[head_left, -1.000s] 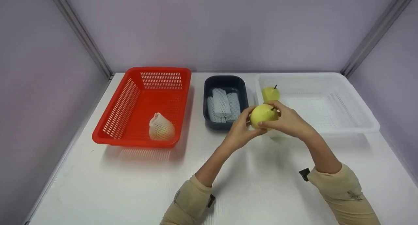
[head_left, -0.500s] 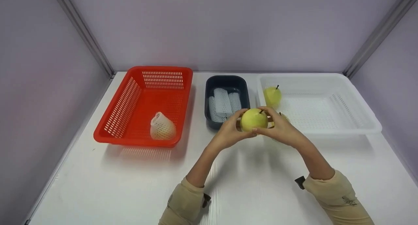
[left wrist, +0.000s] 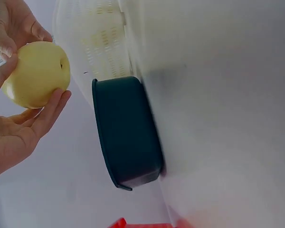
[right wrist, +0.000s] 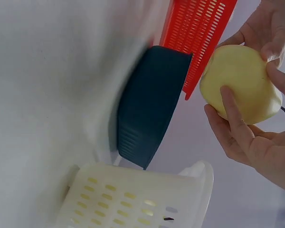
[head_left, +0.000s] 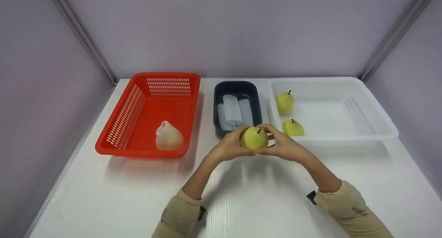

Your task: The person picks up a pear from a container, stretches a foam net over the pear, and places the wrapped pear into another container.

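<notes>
Between both hands a yellow-green pear (head_left: 255,138), stem up, is held above the table, in front of the dark blue box. My left hand (head_left: 229,146) grips its left side with thumb and fingers. From the right, my right hand (head_left: 284,147) holds it too, its fingertips touching the skin in the right wrist view. Two more pears, a rear pear (head_left: 285,103) and a front pear (head_left: 293,128), sit at the left end of the white basket (head_left: 380,134). In the red basket (head_left: 114,147) lies a pear in a white foam net (head_left: 169,137).
The dark blue box (head_left: 253,93) stands between the two baskets and holds several rolled white foam nets (head_left: 233,108). Low walls (head_left: 228,34) enclose the back and sides of the white table (head_left: 262,203).
Both hands have moved left and toward the person with the pear between them, away from the white basket. The front pear in that basket has come into view.
</notes>
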A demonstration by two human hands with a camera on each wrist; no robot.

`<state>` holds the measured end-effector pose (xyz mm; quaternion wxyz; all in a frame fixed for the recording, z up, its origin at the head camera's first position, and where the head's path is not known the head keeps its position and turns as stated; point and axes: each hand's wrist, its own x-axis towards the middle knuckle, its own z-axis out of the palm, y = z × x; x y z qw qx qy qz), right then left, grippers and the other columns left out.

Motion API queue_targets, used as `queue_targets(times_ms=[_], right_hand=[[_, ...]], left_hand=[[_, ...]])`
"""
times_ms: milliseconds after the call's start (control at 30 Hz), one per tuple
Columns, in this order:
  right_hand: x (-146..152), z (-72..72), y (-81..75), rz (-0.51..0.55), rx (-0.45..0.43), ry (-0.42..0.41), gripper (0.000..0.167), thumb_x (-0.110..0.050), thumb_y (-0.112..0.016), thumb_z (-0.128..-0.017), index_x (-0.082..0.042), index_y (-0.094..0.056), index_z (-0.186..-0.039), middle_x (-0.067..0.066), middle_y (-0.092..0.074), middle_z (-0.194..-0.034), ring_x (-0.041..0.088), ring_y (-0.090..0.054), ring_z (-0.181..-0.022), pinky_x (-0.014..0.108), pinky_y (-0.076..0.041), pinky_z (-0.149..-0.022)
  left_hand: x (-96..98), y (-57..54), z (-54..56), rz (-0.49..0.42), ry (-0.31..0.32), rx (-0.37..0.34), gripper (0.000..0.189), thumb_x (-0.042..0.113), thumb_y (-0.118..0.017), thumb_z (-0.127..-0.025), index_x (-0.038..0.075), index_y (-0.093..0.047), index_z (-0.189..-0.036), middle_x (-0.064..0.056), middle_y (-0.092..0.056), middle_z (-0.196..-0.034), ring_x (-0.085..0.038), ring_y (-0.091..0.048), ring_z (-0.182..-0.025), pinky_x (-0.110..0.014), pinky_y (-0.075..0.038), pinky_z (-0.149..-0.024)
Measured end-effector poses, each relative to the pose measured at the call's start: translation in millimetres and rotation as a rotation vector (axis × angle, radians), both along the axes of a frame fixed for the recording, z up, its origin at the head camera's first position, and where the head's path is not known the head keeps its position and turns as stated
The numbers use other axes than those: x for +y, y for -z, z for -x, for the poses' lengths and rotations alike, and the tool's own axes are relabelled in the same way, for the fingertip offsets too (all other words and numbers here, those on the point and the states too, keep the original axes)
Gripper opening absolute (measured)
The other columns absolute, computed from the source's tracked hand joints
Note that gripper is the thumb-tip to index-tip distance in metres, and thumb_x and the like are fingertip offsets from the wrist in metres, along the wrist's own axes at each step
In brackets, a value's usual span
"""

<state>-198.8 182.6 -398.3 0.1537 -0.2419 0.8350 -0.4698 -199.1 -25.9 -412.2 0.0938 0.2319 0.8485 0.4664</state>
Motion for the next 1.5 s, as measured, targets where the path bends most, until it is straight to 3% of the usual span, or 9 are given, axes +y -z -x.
queue_targets(times_ms=[200,533,833,1200,1500], right_hand=[[-10.5,-0.4,12.5,-0.013,0.021,-0.018,0.070,-0.014,-0.075,-0.077,-0.003,-0.035,-0.134,0.017,-0.042,-0.130,0.036,-0.045,-0.111,0.036,-0.049,-0.080],[-22.3,-0.6,31.7,-0.062,0.034,-0.046,0.072,-0.017,-0.076,-0.075,0.003,-0.036,-0.132,0.021,-0.045,-0.127,0.038,-0.047,-0.109,0.049,-0.044,-0.085],[-27.1,-0.4,36.9,-0.104,0.030,-0.052,0.071,-0.021,-0.076,-0.076,-0.001,-0.037,-0.132,0.018,-0.048,-0.124,0.035,-0.048,-0.110,0.049,-0.043,-0.085],[-29.6,0.7,41.5,-0.113,0.033,-0.066,0.069,-0.016,-0.075,-0.075,0.000,-0.038,-0.131,0.019,-0.049,-0.124,0.036,-0.049,-0.109,0.046,-0.043,-0.087],[-29.3,1.2,43.3,-0.131,0.018,-0.065,0.070,-0.017,-0.075,-0.075,-0.001,-0.037,-0.132,0.021,-0.048,-0.125,0.037,-0.047,-0.112,0.047,-0.041,-0.089]], left_hand=[[-6.5,6.9,1.3,0.048,0.032,-0.045,0.073,0.017,-0.079,-0.070,0.005,-0.041,-0.131,-0.007,-0.055,-0.107,-0.019,-0.052,-0.091,-0.033,-0.045,-0.074],[-12.0,16.5,1.5,0.159,0.080,-0.028,0.065,0.014,-0.079,-0.068,-0.003,-0.043,-0.120,-0.009,-0.055,-0.100,-0.021,-0.053,-0.088,-0.033,-0.045,-0.077],[-14.9,20.8,0.6,0.169,0.129,0.013,0.062,0.011,-0.078,-0.069,-0.006,-0.041,-0.116,-0.009,-0.054,-0.092,-0.020,-0.052,-0.080,-0.032,-0.045,-0.071],[-15.0,24.6,1.0,0.211,0.165,0.065,0.062,0.010,-0.075,-0.070,-0.012,-0.039,-0.115,-0.014,-0.056,-0.093,-0.026,-0.056,-0.082,-0.036,-0.047,-0.076],[-12.2,27.7,3.5,0.267,0.212,0.089,0.062,0.013,-0.069,-0.077,-0.019,-0.035,-0.119,-0.021,-0.059,-0.095,-0.032,-0.058,-0.086,-0.039,-0.046,-0.081]])
